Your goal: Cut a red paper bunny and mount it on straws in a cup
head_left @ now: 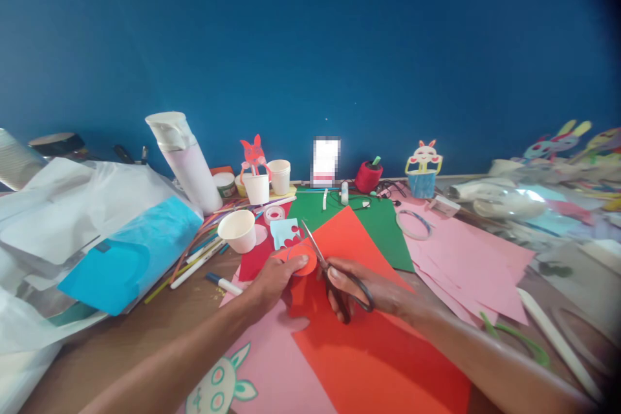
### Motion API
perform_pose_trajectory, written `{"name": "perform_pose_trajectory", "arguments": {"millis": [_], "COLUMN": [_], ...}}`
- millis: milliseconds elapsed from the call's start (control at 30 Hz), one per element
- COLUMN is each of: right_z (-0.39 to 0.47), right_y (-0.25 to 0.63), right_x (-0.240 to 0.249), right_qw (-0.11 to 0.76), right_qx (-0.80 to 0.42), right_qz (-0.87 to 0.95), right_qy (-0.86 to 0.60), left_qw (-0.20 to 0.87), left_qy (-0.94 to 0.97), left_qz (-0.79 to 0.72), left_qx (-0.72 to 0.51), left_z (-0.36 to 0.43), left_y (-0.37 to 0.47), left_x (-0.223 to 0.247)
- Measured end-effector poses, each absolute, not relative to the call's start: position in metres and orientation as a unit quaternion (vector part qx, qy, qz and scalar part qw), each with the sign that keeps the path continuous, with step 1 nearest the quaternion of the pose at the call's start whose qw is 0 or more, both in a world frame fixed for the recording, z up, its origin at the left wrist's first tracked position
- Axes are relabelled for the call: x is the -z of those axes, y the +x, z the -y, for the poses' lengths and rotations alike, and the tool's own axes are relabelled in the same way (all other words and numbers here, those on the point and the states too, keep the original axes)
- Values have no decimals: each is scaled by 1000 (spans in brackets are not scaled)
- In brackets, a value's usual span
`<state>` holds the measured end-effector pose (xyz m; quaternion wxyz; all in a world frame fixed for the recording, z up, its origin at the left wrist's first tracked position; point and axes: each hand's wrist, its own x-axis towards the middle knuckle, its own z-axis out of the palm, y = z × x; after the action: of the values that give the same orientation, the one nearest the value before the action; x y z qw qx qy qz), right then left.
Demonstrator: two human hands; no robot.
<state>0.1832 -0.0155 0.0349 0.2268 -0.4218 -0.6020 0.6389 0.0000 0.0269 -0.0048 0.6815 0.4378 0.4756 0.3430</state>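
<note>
Near the centre, my left hand (274, 281) pinches a rounded orange paper piece (306, 263), thumb on top. My right hand (347, 284) has its fingers through the black handles of a pair of scissors (314, 242), whose blades point up and left beside the orange piece's right edge. Beneath both hands lies a large orange-red sheet (369, 349) with a curved cut in its left edge. A pale blue paper scrap (285, 233) with cut-out notches lies just beyond my left hand. At the lower left, a rabbit face (218, 385) outlined in green rests on pink paper.
Paper cups (237, 231) stand left of centre, one holding a red animal cut-out (253, 155). A tall white bottle (187, 165) and plastic bags (97, 207) are at the left. Pink sheets (466, 252) and a blue cup with a rabbit (422, 183) are on the right.
</note>
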Motion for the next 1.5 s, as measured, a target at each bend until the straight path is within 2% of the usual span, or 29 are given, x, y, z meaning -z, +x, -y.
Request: {"name": "perform_pose_trajectory", "arguments": {"millis": [267, 600, 1100, 1500], "right_z": [16, 15, 13, 15], "right_y": [178, 179, 183, 180], "right_x": [-42, -41, -52, -45], "right_qw": [234, 236, 177, 219], "right_qx": [-638, -635, -619, -628], "right_qz": [594, 594, 630, 606], "right_qy": [-431, -435, -435, -436], "left_qw": [696, 729, 731, 752], "left_qy": [426, 442, 470, 471], "left_qz": [-474, -395, -382, -356], "left_qx": [-331, -342, -313, -294], "left_z": [-27, -29, -38, -40], "left_y": [0, -2, -6, -9], "left_x": [4, 4, 4, 0]}}
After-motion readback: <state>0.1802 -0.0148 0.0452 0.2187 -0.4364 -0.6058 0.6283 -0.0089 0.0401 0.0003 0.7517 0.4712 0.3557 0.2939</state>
